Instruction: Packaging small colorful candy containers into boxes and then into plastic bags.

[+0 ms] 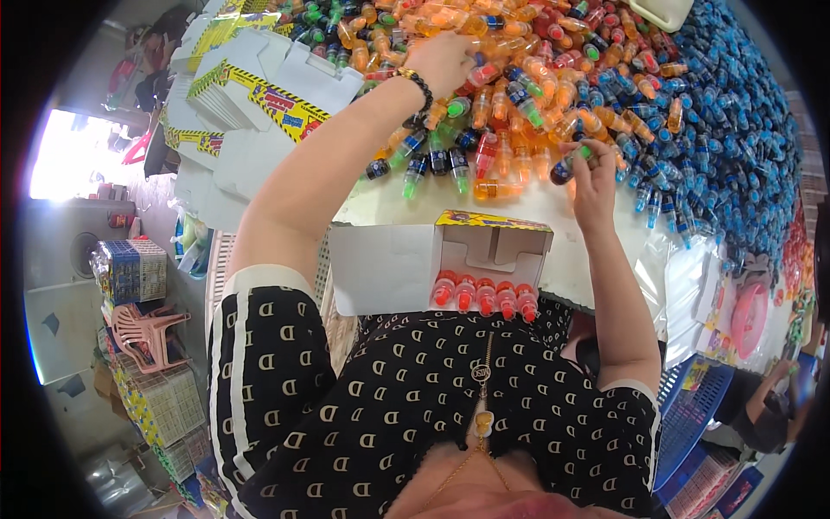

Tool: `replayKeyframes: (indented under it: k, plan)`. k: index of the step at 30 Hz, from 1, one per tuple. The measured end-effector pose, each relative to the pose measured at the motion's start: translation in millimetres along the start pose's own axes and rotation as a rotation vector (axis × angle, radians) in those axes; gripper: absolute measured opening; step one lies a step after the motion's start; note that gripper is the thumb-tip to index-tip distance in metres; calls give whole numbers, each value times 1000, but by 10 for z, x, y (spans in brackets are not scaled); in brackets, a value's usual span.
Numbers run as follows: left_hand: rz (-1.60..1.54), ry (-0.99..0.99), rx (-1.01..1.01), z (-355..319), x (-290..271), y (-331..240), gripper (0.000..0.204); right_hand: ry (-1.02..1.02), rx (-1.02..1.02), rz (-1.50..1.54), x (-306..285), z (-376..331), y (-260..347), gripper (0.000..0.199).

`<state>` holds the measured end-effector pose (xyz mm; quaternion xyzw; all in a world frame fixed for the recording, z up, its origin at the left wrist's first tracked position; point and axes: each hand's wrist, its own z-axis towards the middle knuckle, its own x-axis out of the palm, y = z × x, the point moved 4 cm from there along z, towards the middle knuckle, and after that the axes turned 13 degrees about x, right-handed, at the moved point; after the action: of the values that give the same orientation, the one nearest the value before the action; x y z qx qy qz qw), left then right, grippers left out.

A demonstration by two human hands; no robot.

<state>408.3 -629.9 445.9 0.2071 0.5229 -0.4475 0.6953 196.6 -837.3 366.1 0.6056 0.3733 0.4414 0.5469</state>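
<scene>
My left hand [443, 60], with a dark bead bracelet on the wrist, reaches far into a big heap of small coloured bottles [519, 86] and closes on some of them. My right hand [592, 177] holds a few small bottles at the near edge of the heap. Just in front of my chest stands an open white and yellow display box [493, 246] with a row of several red-capped bottles [484, 294] along its near side.
A mass of blue bottles [726, 147] covers the right of the table. Flat folded white and yellow cartons [259, 95] are stacked at the left. A pink plastic chair [147, 333] and packed crates stand on the floor left. Another person [769, 406] sits at lower right beside a blue basket [692, 415].
</scene>
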Motion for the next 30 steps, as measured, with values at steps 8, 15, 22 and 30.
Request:
replayKeyframes:
  k: [8, 15, 22, 30]
  plan:
    - [132, 84, -74, 137, 328, -183, 30, -228, -118, -969, 455, 328, 189, 29]
    - [-419, -187, -134, 71, 93, -39, 33, -312, -260, -613, 270, 374, 252, 25]
    - [-1259, 70, -553, -159, -84, -284, 31, -183, 201, -276, 209, 523, 258, 22]
    - [-136, 652, 568, -1104, 196, -731, 13, 51, 341, 41, 353, 496, 58, 25]
